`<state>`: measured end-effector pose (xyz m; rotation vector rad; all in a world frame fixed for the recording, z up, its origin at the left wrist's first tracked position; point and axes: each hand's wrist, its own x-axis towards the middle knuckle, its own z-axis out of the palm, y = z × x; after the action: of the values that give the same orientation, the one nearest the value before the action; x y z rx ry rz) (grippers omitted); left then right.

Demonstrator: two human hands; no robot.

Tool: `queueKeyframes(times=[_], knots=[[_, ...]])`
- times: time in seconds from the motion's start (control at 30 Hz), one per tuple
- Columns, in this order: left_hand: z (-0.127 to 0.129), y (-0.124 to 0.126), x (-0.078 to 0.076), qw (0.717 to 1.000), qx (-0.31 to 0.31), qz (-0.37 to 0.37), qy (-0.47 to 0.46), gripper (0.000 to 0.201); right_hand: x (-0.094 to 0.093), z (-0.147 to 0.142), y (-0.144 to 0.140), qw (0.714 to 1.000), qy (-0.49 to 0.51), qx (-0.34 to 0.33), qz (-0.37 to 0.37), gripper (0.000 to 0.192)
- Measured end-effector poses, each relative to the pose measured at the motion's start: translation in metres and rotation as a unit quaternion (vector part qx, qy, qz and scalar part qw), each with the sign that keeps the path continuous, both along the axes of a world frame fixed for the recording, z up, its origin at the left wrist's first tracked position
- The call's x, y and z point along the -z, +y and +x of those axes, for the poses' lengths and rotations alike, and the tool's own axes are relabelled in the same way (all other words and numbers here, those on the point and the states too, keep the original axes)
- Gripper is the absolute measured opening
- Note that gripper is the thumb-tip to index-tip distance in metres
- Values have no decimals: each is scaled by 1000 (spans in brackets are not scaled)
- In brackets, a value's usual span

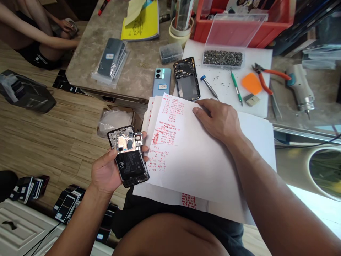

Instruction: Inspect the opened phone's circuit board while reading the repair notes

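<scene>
Opened phone is held in the left hand, clamped by its long edges, thumb on the near side and fingers round the far one; it is kept at the left edge of the paper sheets, over the lap. Circuit board is exposed at the upper end, black battery below; the white print on the battery is too small to read. Right hand is laid over the upper edge of the sheets, fingers curled; whether paper is pinched can't be told. Top sheet is covered at left in red handwriting: lines of codes with equals signs, "= 64" and "= 32" among them, rest not reliably legible. More red writing is shown on a sheet underneath. On the table, a blue phone is tagged with a white, blue-edged sticker, handwritten, digits uncertain. A similar sticker is carried by the bagged phones. Yellow notebook is marked with dark scrawl, unreadable. Dark phone shell is placed right beside the blue phone.
</scene>
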<state>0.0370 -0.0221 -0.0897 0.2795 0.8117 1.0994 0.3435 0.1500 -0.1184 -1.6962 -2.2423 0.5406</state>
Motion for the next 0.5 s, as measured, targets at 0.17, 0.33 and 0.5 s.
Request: queueKeyframes(times=[0.17, 0.33, 0.5], knots=[[1, 0, 1, 1000, -7, 7, -5, 56, 1, 2, 0, 1000, 10, -5, 4, 51], [0, -1, 2, 1000, -12, 1, -5, 54, 2, 2, 0, 1000, 16, -6, 14, 48], [0, 0, 2, 1000, -11, 5, 3, 53, 0, 1, 0, 1000, 16, -3, 3, 48]])
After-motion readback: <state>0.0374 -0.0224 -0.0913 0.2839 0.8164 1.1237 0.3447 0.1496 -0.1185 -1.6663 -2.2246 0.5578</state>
